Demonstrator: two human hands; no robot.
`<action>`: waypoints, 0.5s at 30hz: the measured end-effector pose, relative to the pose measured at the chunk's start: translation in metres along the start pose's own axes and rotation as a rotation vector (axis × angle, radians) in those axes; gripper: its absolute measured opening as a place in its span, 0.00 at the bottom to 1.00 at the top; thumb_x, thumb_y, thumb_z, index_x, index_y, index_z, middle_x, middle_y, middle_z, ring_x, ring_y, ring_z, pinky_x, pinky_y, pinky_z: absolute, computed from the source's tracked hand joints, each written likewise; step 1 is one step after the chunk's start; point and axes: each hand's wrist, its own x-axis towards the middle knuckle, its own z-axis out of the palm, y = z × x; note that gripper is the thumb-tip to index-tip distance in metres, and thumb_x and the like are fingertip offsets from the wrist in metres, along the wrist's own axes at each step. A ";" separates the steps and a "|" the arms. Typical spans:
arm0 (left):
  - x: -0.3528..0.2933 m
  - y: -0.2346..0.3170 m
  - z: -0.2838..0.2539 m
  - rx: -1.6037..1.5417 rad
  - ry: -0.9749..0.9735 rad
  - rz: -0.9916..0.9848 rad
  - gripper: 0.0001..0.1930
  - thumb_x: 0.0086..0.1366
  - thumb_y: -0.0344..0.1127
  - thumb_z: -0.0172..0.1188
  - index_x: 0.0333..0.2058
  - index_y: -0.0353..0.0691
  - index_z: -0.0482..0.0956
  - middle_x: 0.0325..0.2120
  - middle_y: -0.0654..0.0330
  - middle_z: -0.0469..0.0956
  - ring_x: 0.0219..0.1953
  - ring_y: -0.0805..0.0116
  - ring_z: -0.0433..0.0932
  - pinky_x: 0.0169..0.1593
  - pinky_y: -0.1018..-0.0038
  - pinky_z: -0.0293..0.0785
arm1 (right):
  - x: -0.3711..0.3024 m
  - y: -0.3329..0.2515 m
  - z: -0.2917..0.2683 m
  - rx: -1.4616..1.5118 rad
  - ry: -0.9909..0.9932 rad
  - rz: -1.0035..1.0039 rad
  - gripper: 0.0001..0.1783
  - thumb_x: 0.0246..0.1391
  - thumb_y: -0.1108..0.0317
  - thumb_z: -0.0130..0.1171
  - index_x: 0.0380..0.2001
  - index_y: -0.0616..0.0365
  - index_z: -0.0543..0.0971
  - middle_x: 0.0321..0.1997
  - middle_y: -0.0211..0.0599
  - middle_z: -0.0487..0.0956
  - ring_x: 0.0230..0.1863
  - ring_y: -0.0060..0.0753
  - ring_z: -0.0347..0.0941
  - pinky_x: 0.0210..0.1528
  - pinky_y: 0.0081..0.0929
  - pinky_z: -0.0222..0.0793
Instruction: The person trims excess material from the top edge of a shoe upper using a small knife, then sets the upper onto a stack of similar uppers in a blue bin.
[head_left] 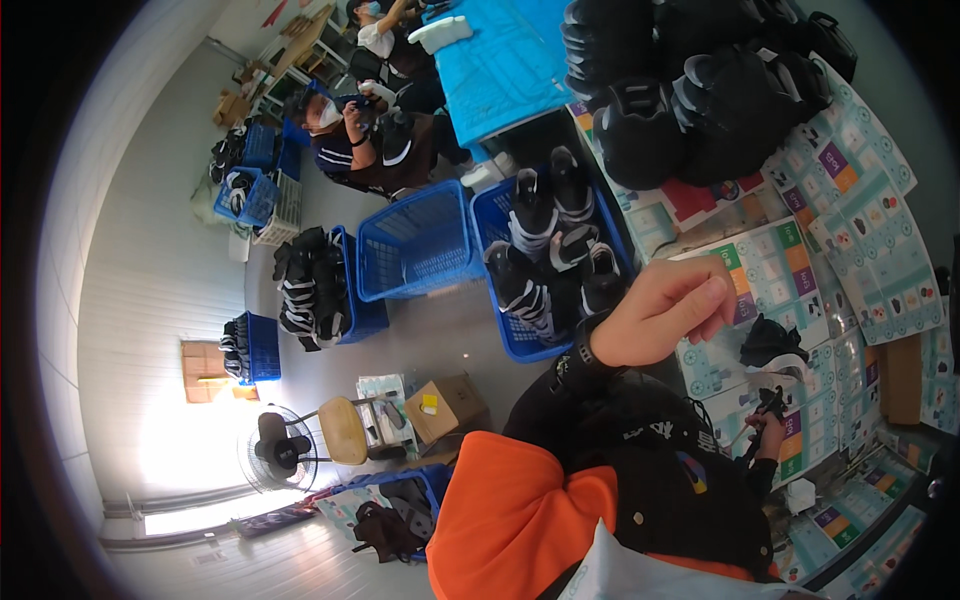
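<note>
My left hand (668,312), with a dark band at the wrist, is raised over the near edge of the printed-sheet worktop. Its fingers are curled inward with the thumb laid over them; whatever may be inside is hidden. Lower and farther right, my right hand (768,436) closes around a small black object (768,403) whose kind I cannot make out. Just beyond that hand a black shoe piece with a white edge (774,350) lies on the printed sheets (715,372), touched by neither hand.
Black shoes (640,140) are heaped on the worktop's far end. A blue basket of shoes (520,345) stands left of my left hand, beside another blue basket (415,245). Farther left are a fan (280,445), a stool (342,430) and a cardboard box (445,408). Two masked people work at the back.
</note>
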 end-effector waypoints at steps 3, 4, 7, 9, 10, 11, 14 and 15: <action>0.000 -0.004 0.003 -0.016 -0.006 -0.031 0.22 0.81 0.48 0.46 0.33 0.37 0.76 0.23 0.66 0.74 0.23 0.81 0.71 0.28 0.81 0.66 | 0.000 0.001 -0.002 0.028 0.003 0.005 0.10 0.56 0.64 0.54 0.39 0.54 0.78 0.28 0.32 0.85 0.31 0.28 0.85 0.22 0.26 0.65; 0.001 -0.005 0.003 -0.011 -0.011 -0.029 0.22 0.81 0.48 0.46 0.33 0.37 0.76 0.23 0.66 0.74 0.23 0.81 0.71 0.28 0.81 0.66 | 0.000 0.001 -0.002 0.035 0.001 0.001 0.10 0.56 0.64 0.54 0.39 0.54 0.78 0.28 0.32 0.85 0.31 0.28 0.85 0.22 0.26 0.65; 0.002 -0.005 0.003 -0.009 -0.017 -0.035 0.21 0.81 0.48 0.47 0.34 0.37 0.76 0.23 0.67 0.74 0.23 0.81 0.70 0.28 0.82 0.66 | 0.001 0.001 -0.001 0.035 0.004 0.006 0.08 0.55 0.65 0.54 0.37 0.52 0.78 0.26 0.30 0.84 0.32 0.27 0.84 0.20 0.27 0.62; 0.004 -0.005 0.003 -0.015 -0.031 -0.048 0.20 0.81 0.46 0.48 0.34 0.37 0.76 0.23 0.67 0.74 0.23 0.81 0.70 0.28 0.82 0.65 | 0.002 0.003 -0.001 0.030 -0.004 -0.025 0.10 0.56 0.64 0.53 0.39 0.56 0.78 0.27 0.34 0.85 0.31 0.29 0.85 0.20 0.27 0.65; 0.005 -0.006 0.003 -0.013 -0.034 -0.047 0.20 0.81 0.46 0.48 0.34 0.37 0.76 0.23 0.67 0.74 0.23 0.81 0.70 0.28 0.82 0.65 | 0.003 0.003 -0.001 0.034 -0.004 -0.026 0.10 0.56 0.64 0.53 0.39 0.56 0.78 0.27 0.34 0.85 0.31 0.29 0.85 0.20 0.27 0.65; 0.006 -0.006 0.002 0.000 -0.036 -0.053 0.20 0.81 0.45 0.48 0.34 0.37 0.76 0.23 0.67 0.73 0.23 0.81 0.70 0.28 0.82 0.65 | 0.003 0.003 0.000 0.033 0.002 -0.025 0.10 0.56 0.64 0.53 0.39 0.55 0.77 0.27 0.33 0.85 0.30 0.28 0.84 0.20 0.27 0.65; 0.009 -0.007 0.002 0.025 -0.049 -0.063 0.19 0.81 0.44 0.48 0.34 0.36 0.76 0.22 0.67 0.73 0.23 0.81 0.69 0.28 0.81 0.64 | 0.002 -0.001 0.003 0.037 0.006 -0.030 0.09 0.56 0.65 0.53 0.38 0.54 0.77 0.26 0.33 0.84 0.30 0.27 0.84 0.20 0.27 0.64; 0.010 -0.008 0.002 0.034 -0.053 -0.068 0.18 0.81 0.43 0.47 0.34 0.36 0.76 0.23 0.67 0.73 0.24 0.82 0.69 0.28 0.81 0.64 | 0.002 -0.002 0.004 0.036 0.004 -0.032 0.09 0.56 0.65 0.53 0.38 0.54 0.77 0.26 0.33 0.84 0.30 0.27 0.84 0.19 0.27 0.64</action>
